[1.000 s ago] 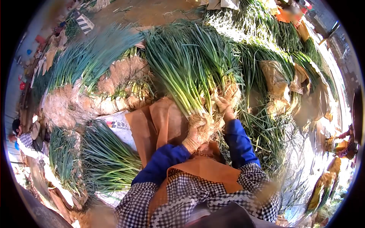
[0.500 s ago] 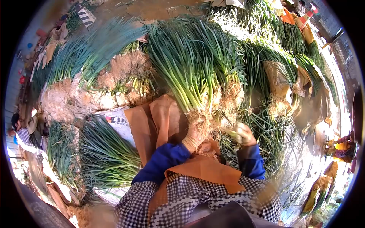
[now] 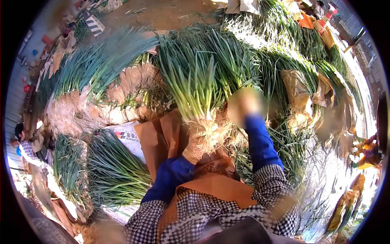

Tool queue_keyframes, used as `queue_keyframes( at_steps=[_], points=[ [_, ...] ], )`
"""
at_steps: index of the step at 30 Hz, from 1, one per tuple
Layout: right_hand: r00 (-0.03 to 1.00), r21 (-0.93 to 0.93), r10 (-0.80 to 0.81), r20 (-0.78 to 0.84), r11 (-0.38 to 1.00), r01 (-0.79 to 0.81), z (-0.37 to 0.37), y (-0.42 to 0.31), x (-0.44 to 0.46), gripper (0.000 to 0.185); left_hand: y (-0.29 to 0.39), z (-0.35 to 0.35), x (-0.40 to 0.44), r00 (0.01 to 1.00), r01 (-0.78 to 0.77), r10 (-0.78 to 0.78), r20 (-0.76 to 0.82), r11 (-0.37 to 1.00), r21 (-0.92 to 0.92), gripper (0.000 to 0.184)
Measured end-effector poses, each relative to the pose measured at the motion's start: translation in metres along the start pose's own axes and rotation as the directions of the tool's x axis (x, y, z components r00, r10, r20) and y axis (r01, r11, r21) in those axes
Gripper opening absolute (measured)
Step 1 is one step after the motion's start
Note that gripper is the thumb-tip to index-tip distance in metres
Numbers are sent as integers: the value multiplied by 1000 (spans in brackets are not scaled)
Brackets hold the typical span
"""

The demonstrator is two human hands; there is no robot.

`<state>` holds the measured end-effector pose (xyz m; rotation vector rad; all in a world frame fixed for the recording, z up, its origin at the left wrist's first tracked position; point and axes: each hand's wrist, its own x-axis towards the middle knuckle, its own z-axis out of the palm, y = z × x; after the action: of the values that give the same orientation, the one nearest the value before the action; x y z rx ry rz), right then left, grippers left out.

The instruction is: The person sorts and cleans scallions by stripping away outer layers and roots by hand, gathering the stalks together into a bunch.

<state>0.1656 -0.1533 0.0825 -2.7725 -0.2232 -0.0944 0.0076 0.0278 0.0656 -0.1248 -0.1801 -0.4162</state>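
Left hand (image 3: 194,149), grip closed round the rooty base of an upright-leaning onion bunch (image 3: 197,97), leaves fanning out beyond it! Right hand (image 3: 246,103) is up beside the bunch, grip unreadable (it's a blur), and brown cloth (image 3: 160,136) lies just left of the holding grip.

The white sack (image 3: 134,147) reads "宝丰", with smaller letters "BAOFENG" beneath; any further letters are unclear.
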Motion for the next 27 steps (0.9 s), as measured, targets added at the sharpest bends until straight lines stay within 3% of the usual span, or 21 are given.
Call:
queue_keyframes(
  at_steps=[2, 3, 5, 6, 8, 10, 11, 14, 15, 17, 18, 20, 22, 24, 27],
  points=[
    [949, -157, 85, 302, 987, -39, 31, 8, 40, 44, -3, 20, -7, 890, -139, 225, -397, 962, 234, 45],
    [951, -154, 76, 298, 988, -30, 31, 6, 43, 44, 2, -3, -10, 910, -136, 200, -364, 972, 194, 46],
    [873, -126, 171, 458, 984, -127, 29, 3, 46, 51, 9, -54, -16, 938, -128, 181, -296, 973, 190, 49],
    [877, -130, 168, 450, 984, -122, 28, 7, 46, 51, 7, -51, -17, 858, -143, 212, -467, 973, 179, 49],
    [848, 326, 7, 530, 921, -212, 29, 25, 25, 39, -3, -24, -8, 966, -68, 78, -245, 996, 51, 47],
    [827, 690, -171, 536, 653, -313, 28, 42, -11, 28, -9, -4, -5, 945, -28, 47, -322, 998, 62, 45],
    [843, 759, -164, 513, 546, -355, 29, 43, -28, 24, -12, -1, -9, 914, 22, 13, -406, 997, 81, 43],
    [867, 861, -96, 489, 208, -463, 31, 35, -73, 18, -27, -15, -9, 889, 6, 9, -457, 999, 33, 45],
    [867, 862, -95, 489, 205, -464, 43, 39, -79, 18, -33, -6, -9, 890, 3, 15, -456, 999, 39, 44],
    [847, 893, -285, 449, 175, -415, 63, 47, -82, 20, -34, -17, -8, 883, 87, -61, -466, 996, 34, 42],
    [844, 892, -291, 452, 178, -416, 60, 43, -78, 20, -34, -21, -10, 871, 138, -132, -474, 990, -23, 42],
    [874, 829, -292, 388, 525, -193, 34, 26, -61, 32, -40, -33, -6, 839, 106, -96, -535, 994, -11, 40],
    [902, 509, -242, 357, 860, 29, 14, 3, -44, 34, -45, -61, -8, 835, 61, 54, -548, 980, 188, 38],
    [898, 203, -216, 384, 968, 146, 12, -12, -30, 37, -49, -71, -5, 829, 63, 31, -558, 987, 148, 33],
    [863, 146, -232, 448, 972, 185, 10, -23, -27, 40, -50, -95, -5, 800, 18, 226, -556, 917, 399, 22]
  ],
)
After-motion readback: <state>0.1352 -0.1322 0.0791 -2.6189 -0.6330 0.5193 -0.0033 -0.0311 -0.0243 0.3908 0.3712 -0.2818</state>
